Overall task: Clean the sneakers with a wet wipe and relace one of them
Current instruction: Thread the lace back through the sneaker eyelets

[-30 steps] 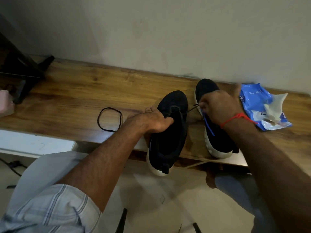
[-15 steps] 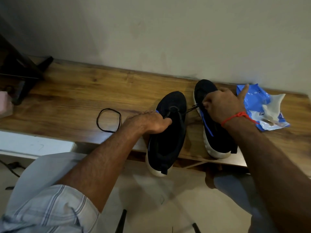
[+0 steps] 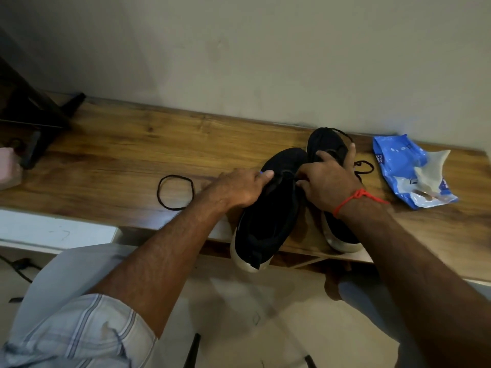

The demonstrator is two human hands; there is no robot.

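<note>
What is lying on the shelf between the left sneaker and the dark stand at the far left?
A loose black lace loop lies on bare wood between the left sneaker and the dark stand, seen in the head view.

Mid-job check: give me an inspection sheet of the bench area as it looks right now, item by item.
Surface: wooden bench against a plain wall; bare wood at left and centre.
Job's things: left sneaker, heel over the front edge; right sneaker beside it; black lace trailing by the right sneaker; blue wipes pack at far right.
Clutter: black loop lying left of the sneakers; pink object at the left edge.
Hands: left hand rests on the left sneaker; right hand works at the laces, grip unclear.
Cables: dark cord on the floor, lower left.
Surroundings: dark stand at the left end.
</note>
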